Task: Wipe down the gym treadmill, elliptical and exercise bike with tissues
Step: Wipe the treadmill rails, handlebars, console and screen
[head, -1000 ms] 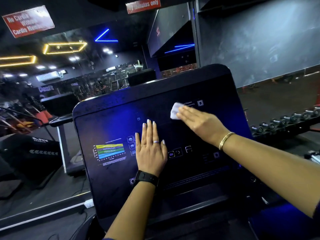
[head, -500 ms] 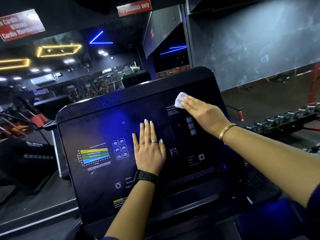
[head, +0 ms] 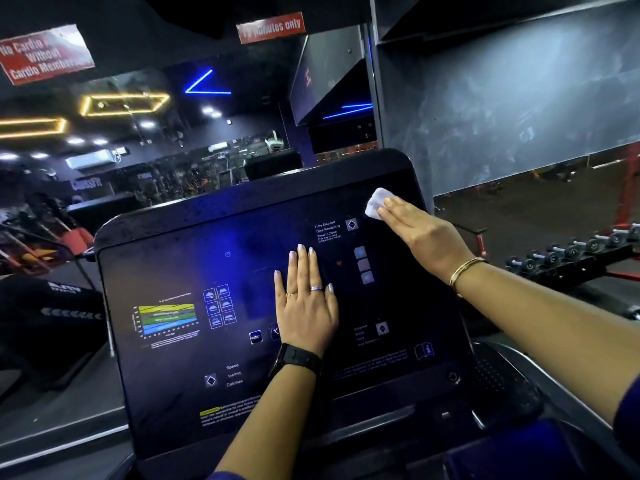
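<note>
Both hands lie flat on the dark console. The right hand has straight fingers pressing a small white tissue against the panel, gripping nothing. The left hand is spread palm-down with its fingers together, bracing at the centre. The tissue sits at about 1 o'clock on the treadmill console, close to its upper right corner, and the printed chart and buttons lie toward 9 o'clock.

Since only flat fingers hold the tissue, it could slide out and drop over the nearby edge. The bracing palm may also leave fresh smears, or press a key, on the surface it covers. A dumbbell rack stands well apart at 3 o'clock.

Compared with a second ago, the tissue has travelled from near the centre out toward that corner, while the left hand has stayed put.
</note>
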